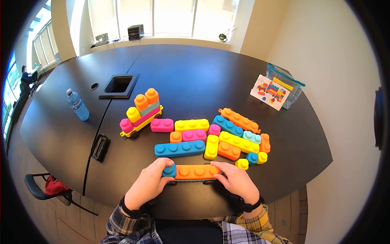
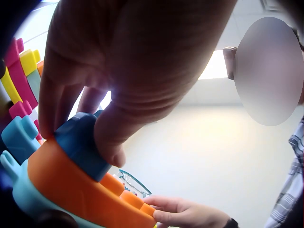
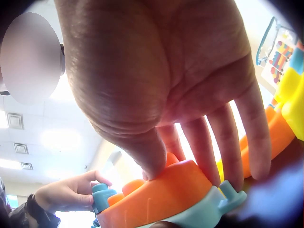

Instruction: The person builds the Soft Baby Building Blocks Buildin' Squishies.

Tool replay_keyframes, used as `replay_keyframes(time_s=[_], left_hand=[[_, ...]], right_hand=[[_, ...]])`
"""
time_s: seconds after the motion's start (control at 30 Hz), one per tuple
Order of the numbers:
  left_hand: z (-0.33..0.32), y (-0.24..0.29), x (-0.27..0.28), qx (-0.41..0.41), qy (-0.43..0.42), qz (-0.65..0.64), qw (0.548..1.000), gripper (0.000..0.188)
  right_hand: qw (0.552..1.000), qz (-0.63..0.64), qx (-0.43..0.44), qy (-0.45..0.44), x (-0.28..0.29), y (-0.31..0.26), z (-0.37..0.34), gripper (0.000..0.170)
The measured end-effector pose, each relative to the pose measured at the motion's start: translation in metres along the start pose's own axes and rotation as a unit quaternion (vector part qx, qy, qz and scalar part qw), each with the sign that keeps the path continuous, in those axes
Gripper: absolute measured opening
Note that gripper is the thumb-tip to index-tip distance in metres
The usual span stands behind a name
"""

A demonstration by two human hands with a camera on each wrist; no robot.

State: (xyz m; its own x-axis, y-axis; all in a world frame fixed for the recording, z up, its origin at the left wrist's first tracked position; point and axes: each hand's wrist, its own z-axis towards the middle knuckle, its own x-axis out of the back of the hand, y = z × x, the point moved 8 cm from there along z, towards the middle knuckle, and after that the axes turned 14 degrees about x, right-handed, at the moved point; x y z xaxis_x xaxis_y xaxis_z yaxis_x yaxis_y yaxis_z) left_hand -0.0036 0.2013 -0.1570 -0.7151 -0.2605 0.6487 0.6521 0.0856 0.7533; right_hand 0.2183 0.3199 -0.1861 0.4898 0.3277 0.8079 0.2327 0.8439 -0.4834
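A long orange block lies on a light-blue wheeled base near the table's front edge. My left hand pinches a small blue block at the orange block's left end. In the left wrist view, thumb and fingers of my left hand grip the blue block on top of the orange block. At the other end, my right hand holds the orange block between thumb and fingers. The right wrist view shows my right hand's thumb against that orange end.
Loose blocks, including a long blue one, lie just beyond my hands. A yellow wheeled base carries stacked blocks at left, near a water bottle. At the right are an orange wheeled base, a picture card and a clear bag.
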Motion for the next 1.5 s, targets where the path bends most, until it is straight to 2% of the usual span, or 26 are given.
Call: replay_keyframes(time_s=[0.2, 0.27, 0.43, 0.5, 0.63, 0.73, 0.8, 0.83, 0.9, 1.07, 1.17, 1.27, 1.3, 1.37, 1.5], left_hand=[[0.001, 0.004, 0.003, -0.026, -0.007, 0.019, 0.999, 0.048], [0.0, 0.009, 0.012, -0.026, 0.026, 0.027, 0.999, 0.054], [-0.001, 0.008, 0.018, -0.007, 0.02, 0.01, 1.0, 0.054], [-0.001, 0.007, 0.014, -0.007, 0.01, 0.006, 1.0, 0.051], [0.0, 0.003, 0.007, 0.004, 0.021, 0.04, 0.999, 0.048], [0.001, 0.007, 0.006, 0.003, 0.032, 0.035, 0.999, 0.046], [0.001, 0.008, 0.004, 0.0, 0.033, 0.03, 0.999, 0.046], [0.002, 0.008, 0.003, 0.001, 0.032, 0.024, 0.999, 0.047], [0.002, 0.008, 0.002, 0.002, 0.031, 0.019, 0.999, 0.047], [0.002, 0.007, 0.001, -0.002, 0.035, 0.013, 0.999, 0.046], [0.004, 0.006, 0.002, 0.003, 0.032, 0.012, 0.999, 0.045], [0.003, 0.006, 0.003, 0.001, 0.032, 0.009, 0.999, 0.047], [0.003, 0.006, 0.003, 0.003, 0.033, 0.008, 0.999, 0.047], [0.003, 0.005, 0.003, 0.007, 0.032, 0.007, 0.999, 0.048], [0.002, 0.003, 0.003, 0.011, 0.031, 0.006, 0.999, 0.049]], right_hand=[[1.0, 0.001, 0.0, -0.018, 0.0, 0.002, 0.001, 0.043], [0.999, -0.028, 0.001, -0.037, 0.004, 0.001, 0.003, 0.047], [0.999, -0.047, -0.007, -0.022, 0.037, 0.009, 0.016, 0.054], [0.991, -0.124, 0.054, -0.023, 0.057, -0.002, 0.035, 0.051], [0.981, -0.18, 0.058, -0.049, 0.071, 0.023, 0.097, 0.035], [0.972, -0.209, 0.097, -0.046, 0.052, 0.063, 0.144, 0.025], [0.956, -0.233, 0.136, -0.113, 0.024, 0.08, 0.165, 0.022], [0.956, -0.234, 0.136, -0.113, 0.015, 0.087, 0.17, 0.022], [0.937, -0.28, 0.107, -0.178, -0.008, 0.102, 0.175, 0.021], [0.939, -0.276, 0.09, -0.185, -0.02, 0.115, 0.186, 0.019], [0.959, -0.221, 0.107, -0.144, -0.013, 0.11, 0.187, 0.018], [0.983, -0.149, 0.102, -0.024, 0.03, 0.08, 0.182, 0.023], [0.983, -0.148, 0.102, -0.025, 0.038, 0.074, 0.176, 0.023], [0.992, -0.085, 0.089, 0.036, 0.064, 0.061, 0.158, 0.027], [0.996, -0.015, 0.062, 0.068, 0.084, 0.036, 0.102, 0.027]])
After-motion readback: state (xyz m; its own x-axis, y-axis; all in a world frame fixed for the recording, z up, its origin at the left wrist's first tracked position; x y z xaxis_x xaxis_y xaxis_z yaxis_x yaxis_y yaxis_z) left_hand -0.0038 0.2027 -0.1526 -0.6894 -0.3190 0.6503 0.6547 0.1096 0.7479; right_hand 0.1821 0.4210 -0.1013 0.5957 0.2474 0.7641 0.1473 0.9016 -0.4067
